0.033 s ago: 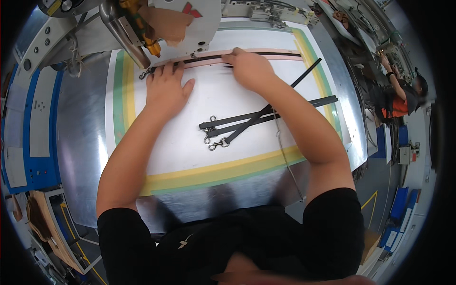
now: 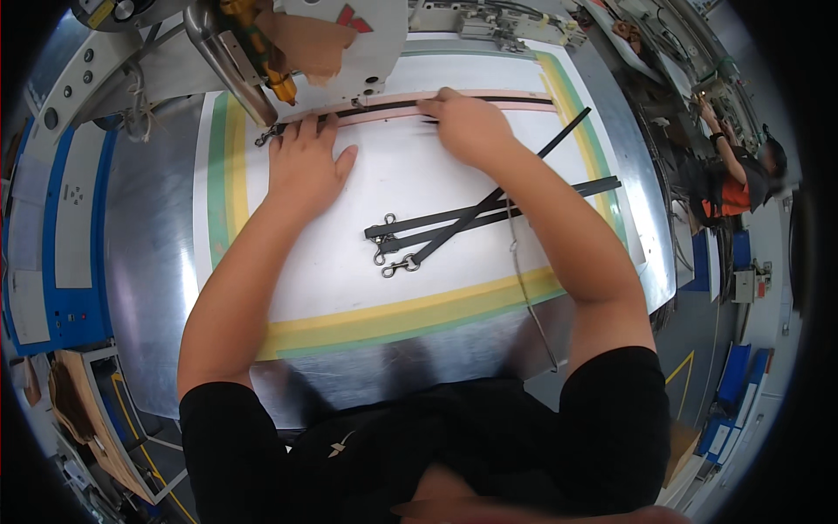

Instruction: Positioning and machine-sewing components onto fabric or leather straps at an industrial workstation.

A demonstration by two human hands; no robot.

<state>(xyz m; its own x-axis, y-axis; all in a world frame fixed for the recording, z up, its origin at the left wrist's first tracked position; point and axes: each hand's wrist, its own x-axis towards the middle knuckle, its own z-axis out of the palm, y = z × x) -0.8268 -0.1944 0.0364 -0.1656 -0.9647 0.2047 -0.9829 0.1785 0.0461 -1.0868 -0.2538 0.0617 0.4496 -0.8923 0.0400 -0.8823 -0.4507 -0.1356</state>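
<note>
One black strap (image 2: 393,108), thin and ending in a metal snap hook, lies on a pink strip (image 2: 515,94) along the bench's (image 2: 157,262) far edge. Left hand (image 2: 303,166) presses flat beside it; right hand (image 2: 467,127) pinches it. Positions unchanged from earlier frame. Three spare straps (image 2: 454,218) lie mid-bench.

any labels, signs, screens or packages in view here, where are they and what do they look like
Red mark: on the white sewing machine head at top centre, small and angular.
Yellow sticker: top left on the grey machine arm, small, slanted rectangle.
Grey control panel: on the blue cabinet at left, tall pale rectangle with small markings.
No screens or packages show.
</note>
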